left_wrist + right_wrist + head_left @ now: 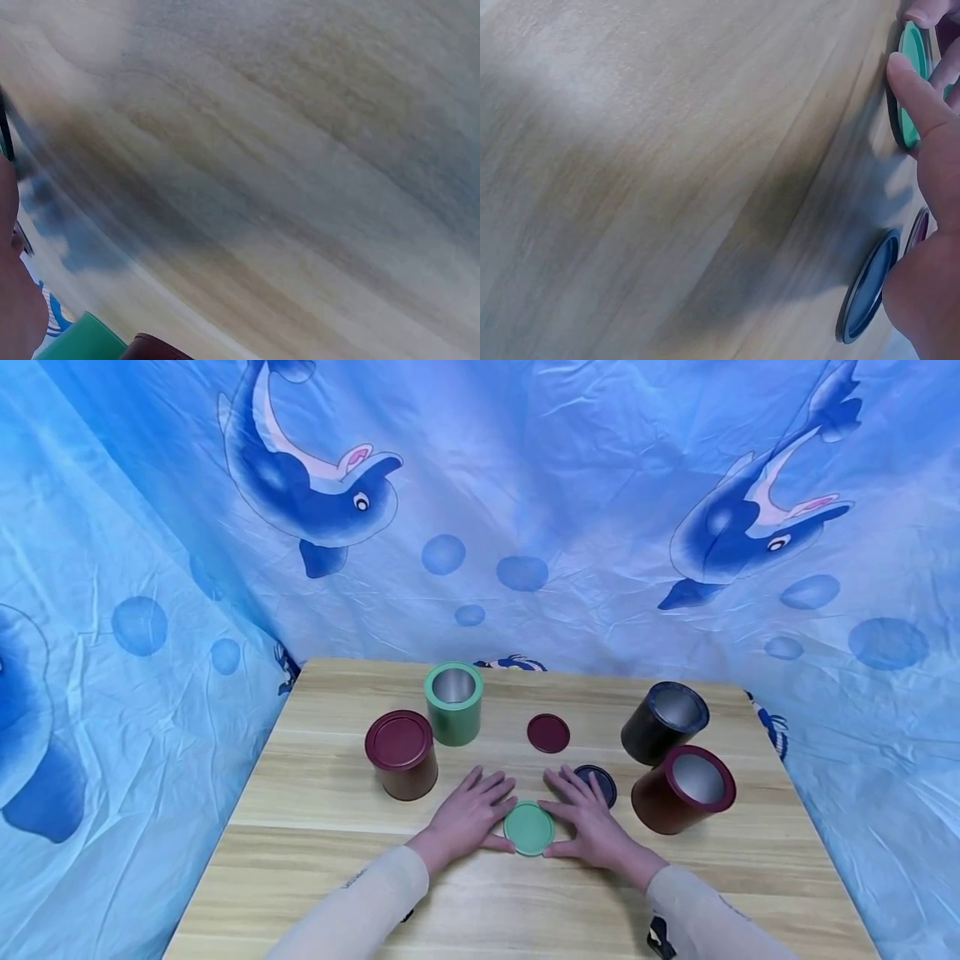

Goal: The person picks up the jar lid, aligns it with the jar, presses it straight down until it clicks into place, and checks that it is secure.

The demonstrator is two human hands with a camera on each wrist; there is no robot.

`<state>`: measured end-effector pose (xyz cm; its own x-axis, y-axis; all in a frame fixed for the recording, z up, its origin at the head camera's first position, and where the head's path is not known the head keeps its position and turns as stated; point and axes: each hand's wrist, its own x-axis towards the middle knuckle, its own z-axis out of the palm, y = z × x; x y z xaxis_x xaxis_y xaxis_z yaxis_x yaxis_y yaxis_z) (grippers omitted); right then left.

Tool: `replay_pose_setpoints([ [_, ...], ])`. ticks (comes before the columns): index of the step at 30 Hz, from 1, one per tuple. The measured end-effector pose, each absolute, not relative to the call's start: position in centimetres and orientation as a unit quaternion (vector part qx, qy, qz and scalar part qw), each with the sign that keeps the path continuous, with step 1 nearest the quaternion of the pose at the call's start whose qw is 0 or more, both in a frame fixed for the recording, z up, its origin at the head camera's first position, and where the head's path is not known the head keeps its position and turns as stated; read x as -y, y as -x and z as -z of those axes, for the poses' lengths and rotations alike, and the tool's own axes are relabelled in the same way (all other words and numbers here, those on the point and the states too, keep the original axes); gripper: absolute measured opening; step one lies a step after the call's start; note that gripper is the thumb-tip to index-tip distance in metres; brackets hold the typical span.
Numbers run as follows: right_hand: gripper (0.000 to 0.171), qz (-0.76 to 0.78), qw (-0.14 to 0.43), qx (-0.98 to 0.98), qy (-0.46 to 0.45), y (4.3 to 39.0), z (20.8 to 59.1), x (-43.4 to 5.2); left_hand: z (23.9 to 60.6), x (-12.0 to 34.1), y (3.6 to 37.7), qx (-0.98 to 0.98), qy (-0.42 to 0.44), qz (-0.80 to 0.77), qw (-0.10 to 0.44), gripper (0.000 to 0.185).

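Observation:
A round green lid (529, 828) sits between my two hands near the middle of the wooden table. My left hand (468, 817) holds its left edge with thumb and forefinger, the other fingers spread. On the opposite edge, the thumb and forefinger of my right hand (591, 828) hold it too. In the right wrist view, the thumb lies on the rim of the green lid (910, 52). A dark lid (602, 787) lies by my right fingers, which partly cover it. Beyond them is a maroon lid (548, 733). The left wrist view mostly shows bare wood.
At the left stand an open green can (454, 722) and a maroon can (405, 764) with its lid on. An open black can (651, 733) and an open maroon can (663, 800) stand at the right. A blue dolphin-print curtain (465, 485) hangs behind the table (300, 835).

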<state>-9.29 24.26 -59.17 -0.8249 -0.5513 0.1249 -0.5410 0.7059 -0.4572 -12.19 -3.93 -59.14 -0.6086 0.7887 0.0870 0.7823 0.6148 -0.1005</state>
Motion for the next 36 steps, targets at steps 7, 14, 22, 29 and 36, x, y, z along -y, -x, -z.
replay_pose_setpoints([
  [7,0.074,0.274,0.043,-0.919,0.279,9.2,58.6,-23.9,58.9,4.3,12.3,0.896,0.442,0.011,0.044,0.083],
  [14,0.073,0.283,0.046,-0.918,0.273,8.7,58.6,-23.7,58.6,4.5,11.8,0.901,0.433,0.036,0.015,0.081],
  [22,0.073,0.28,0.037,-0.918,0.278,8.5,58.2,-23.5,58.1,4.9,11.6,0.899,0.429,0.088,0.019,0.082],
  [29,0.074,0.296,0.016,-0.912,0.284,8.5,57.2,-23.2,57.2,5.4,11.7,0.903,0.414,0.116,-0.002,0.082],
  [36,0.074,0.311,-0.01,-0.904,0.294,8.6,55.8,-23.2,55.6,5.5,11.8,0.899,0.421,0.119,0.01,0.08],
])
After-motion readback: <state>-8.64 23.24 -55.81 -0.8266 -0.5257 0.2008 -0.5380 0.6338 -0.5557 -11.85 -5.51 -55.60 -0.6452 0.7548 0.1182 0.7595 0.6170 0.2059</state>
